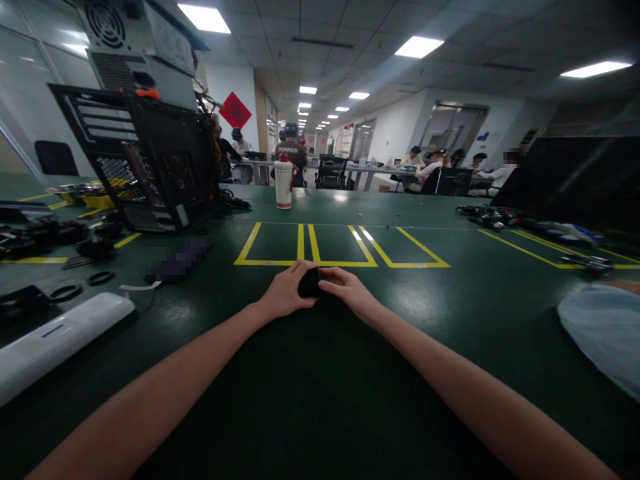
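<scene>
A small dark rounded object (309,283) is between my two hands, just in front of the yellow tape frames on the green tabletop (320,373). Its kind does not show. My left hand (287,291) wraps round its left side, thumb below and fingers over the top. My right hand (346,287) touches its right edge with thumb and fingertips pinched together. The fingers cover part of the object, and whether it rests on the table I cannot tell.
To the left stand an open black computer case (155,160), a white power strip (75,340) and black rings (66,292). A white cup (283,183) stands beyond the tape (305,262). At right lie a plastic bag (600,333) and metal parts (593,263). Several people sit farther back.
</scene>
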A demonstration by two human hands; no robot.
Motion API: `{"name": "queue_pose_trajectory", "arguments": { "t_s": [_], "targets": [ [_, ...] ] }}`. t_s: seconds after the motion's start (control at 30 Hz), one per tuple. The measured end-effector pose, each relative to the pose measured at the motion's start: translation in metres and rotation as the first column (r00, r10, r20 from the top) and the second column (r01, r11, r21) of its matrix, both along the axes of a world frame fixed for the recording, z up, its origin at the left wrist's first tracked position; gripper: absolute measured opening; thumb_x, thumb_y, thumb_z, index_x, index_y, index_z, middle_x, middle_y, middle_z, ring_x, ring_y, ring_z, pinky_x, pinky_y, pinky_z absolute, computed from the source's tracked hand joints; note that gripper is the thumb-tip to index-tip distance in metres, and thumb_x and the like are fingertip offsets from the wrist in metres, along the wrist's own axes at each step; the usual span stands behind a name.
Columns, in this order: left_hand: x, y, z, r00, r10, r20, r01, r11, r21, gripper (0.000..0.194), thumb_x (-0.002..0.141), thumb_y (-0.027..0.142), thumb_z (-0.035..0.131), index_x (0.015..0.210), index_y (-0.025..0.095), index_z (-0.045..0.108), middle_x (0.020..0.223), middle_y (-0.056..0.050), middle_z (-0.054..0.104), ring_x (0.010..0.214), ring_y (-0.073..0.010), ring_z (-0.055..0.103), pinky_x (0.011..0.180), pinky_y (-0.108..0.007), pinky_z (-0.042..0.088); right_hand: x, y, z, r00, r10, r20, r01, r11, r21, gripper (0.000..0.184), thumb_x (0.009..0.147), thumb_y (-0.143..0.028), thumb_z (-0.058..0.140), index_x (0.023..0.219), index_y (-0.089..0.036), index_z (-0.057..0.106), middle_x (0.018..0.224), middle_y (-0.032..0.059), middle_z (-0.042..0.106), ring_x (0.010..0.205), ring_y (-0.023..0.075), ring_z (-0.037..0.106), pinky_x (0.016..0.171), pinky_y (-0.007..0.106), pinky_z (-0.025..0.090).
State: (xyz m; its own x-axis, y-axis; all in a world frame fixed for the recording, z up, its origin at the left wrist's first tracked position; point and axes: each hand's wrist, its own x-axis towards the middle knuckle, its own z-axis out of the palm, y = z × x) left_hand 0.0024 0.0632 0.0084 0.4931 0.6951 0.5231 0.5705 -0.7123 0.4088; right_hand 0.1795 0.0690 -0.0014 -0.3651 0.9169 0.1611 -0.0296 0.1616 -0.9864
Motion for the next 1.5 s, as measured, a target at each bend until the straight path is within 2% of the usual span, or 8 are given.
{"name": "queue_pose_trajectory", "arguments": {
  "t_s": [0.13,0.33,0.43,0.63,0.87,1.17,1.33,1.5],
  "targets": [
    [0.0006,-0.0002,0.0002,1.000,-0.004,0.002,0.004,1.000,-0.001,0.059,0.063,0.022,0.065,0.115,0.026,0.036,0.108,-0.001,0.047,0.098,-0.0206,0.051,0.084,-0.036,0.043,-0.0002,-0.0011,-0.0015,0.998,0.028,-0.057,-0.028,1.000,0.012,0.036,0.060,-0.020,0.069,0.092,-0.022,0.052,0.102,0.0017,0.055,0.093,0.0146,0.055,0.086,0.035,0.042],
    [0.0005,0.0000,-0.0001,1.000,-0.002,0.010,0.002,1.000,-0.016,0.059,0.063,0.022,0.064,0.115,0.026,0.036,0.108,-0.001,0.047,0.099,-0.0208,0.050,0.085,-0.036,0.042,-0.0023,0.0013,-0.0019,0.998,-0.070,0.002,0.070,0.997,0.024,0.029,0.067,-0.032,0.063,0.092,-0.020,0.054,0.099,0.0035,0.058,0.093,0.0154,0.055,0.088,0.037,0.040],
    [0.0001,0.0002,-0.0003,1.000,-0.005,0.004,0.005,1.000,-0.024,0.058,0.064,0.024,0.064,0.115,0.026,0.036,0.109,-0.001,0.047,0.098,-0.0206,0.050,0.085,-0.036,0.043,-0.0019,0.0021,-0.0003,0.999,-0.043,0.029,0.044,0.999,-0.032,0.032,0.068,-0.031,0.062,0.096,-0.019,0.055,0.101,0.0053,0.058,0.093,0.0163,0.055,0.089,0.038,0.040],
    [0.0008,-0.0008,0.0011,1.000,-0.006,0.011,0.006,1.000,-0.016,0.059,0.062,0.022,0.064,0.114,0.026,0.037,0.108,-0.001,0.048,0.100,-0.0215,0.050,0.086,-0.037,0.041,-0.0009,-0.0015,0.0024,0.998,0.032,-0.054,-0.032,0.999,-0.007,0.039,0.056,-0.020,0.071,0.090,-0.021,0.052,0.102,0.0022,0.056,0.093,0.0159,0.056,0.087,0.037,0.043],
    [0.0000,-0.0016,0.0022,1.000,-0.010,0.014,0.010,1.000,-0.018,0.059,0.063,0.023,0.065,0.115,0.026,0.037,0.109,-0.001,0.048,0.099,-0.0214,0.050,0.087,-0.037,0.042,-0.0010,-0.0001,0.0024,0.998,-0.059,0.016,0.059,0.998,0.031,0.028,0.066,-0.029,0.064,0.091,-0.020,0.055,0.096,0.0033,0.059,0.090,0.0157,0.056,0.087,0.037,0.042],
    [0.0005,-0.0001,0.0000,1.000,-0.009,0.009,0.009,1.000,0.009,0.059,0.062,0.023,0.065,0.114,0.025,0.037,0.108,-0.001,0.048,0.099,-0.0210,0.050,0.086,-0.036,0.042,-0.0009,-0.0016,0.0028,0.996,0.046,-0.072,-0.044,0.999,0.018,0.035,0.058,-0.017,0.069,0.089,-0.020,0.053,0.097,0.0007,0.057,0.093,0.0155,0.056,0.087,0.036,0.043],
    [0.0004,0.0003,-0.0007,1.000,-0.002,0.004,0.002,1.000,0.005,0.059,0.064,0.024,0.065,0.115,0.026,0.036,0.108,-0.001,0.048,0.098,-0.0208,0.050,0.085,-0.036,0.042,-0.0033,-0.0017,0.0051,0.998,-0.053,-0.029,0.054,0.997,0.048,0.021,0.064,-0.023,0.065,0.082,-0.019,0.054,0.091,0.0012,0.058,0.086,0.0142,0.057,0.085,0.035,0.043],
    [-0.0001,0.0020,-0.0027,1.000,0.000,0.002,0.000,1.000,0.014,0.060,0.063,0.024,0.066,0.115,0.025,0.036,0.109,-0.001,0.047,0.099,-0.0208,0.050,0.086,-0.036,0.041,-0.0029,-0.0020,0.0071,0.998,-0.055,0.026,0.055,0.998,0.013,0.029,0.065,-0.023,0.064,0.092,-0.018,0.055,0.097,0.0045,0.059,0.091,0.0160,0.056,0.089,0.037,0.040]
  ]
}}
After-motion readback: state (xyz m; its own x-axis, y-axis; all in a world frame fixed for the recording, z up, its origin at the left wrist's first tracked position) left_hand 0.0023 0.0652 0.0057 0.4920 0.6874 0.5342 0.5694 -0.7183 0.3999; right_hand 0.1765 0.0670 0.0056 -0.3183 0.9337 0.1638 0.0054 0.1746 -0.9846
